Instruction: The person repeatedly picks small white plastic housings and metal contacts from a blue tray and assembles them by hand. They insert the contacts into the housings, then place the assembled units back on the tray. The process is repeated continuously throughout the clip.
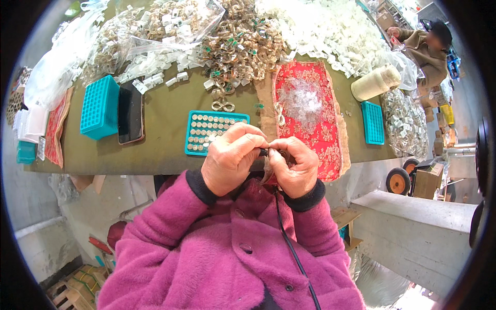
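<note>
Tabletop (160,150), olive-green; far edge, white plastic parts (318,31); near edge, teal tray (195,153); left hand (231,159), right hand (295,168), both pinching dark piece (263,152); beyond right edge, orange-hubbed wheels (399,183).

On the left half of the olive tabletop (165,106) we log a dark phone-like slab (131,112). Right side: a cream cylindrical container (376,82) — upright or lying, we cannot tell. Past the table's right end we note a co-worker (429,57) in a brown top. Below, orange-hubbed wheels (399,182) beside a cardboard box (428,181) — then a long pale ledge (413,227). Floor, lower left: wooden slats (77,289).
</note>
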Tool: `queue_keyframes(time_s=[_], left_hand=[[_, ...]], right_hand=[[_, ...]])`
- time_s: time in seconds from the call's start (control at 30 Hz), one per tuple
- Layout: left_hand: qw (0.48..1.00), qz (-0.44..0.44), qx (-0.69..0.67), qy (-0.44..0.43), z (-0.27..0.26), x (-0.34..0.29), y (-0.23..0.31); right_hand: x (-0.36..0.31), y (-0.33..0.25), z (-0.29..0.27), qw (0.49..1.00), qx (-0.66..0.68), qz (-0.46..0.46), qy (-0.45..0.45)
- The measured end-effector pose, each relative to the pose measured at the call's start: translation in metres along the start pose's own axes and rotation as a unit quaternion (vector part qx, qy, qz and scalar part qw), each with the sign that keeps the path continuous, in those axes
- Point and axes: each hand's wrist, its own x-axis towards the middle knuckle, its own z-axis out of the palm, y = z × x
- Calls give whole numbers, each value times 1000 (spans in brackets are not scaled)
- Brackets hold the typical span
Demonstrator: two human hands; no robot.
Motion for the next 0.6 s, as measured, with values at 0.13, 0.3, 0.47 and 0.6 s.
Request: queue_keyframes(time_s=[0.13, 0.3, 0.47, 0.6], left_hand=[[997, -60, -49, -14, -2, -12, 2], [991, -68, -110, -33, -16, -17, -3], [922, -239, -301, -44, -26, -25, -2], [993, -83, -76, -31, -47, -12, -14]], right_hand=[[-6, -4, -5, 1000, -24, -11, -9], [-17, -7, 6, 970, 221, 97, -34], [-19, -4, 15, 977, 207, 5, -57], [-20, 5, 16, 989, 146, 20, -31]])
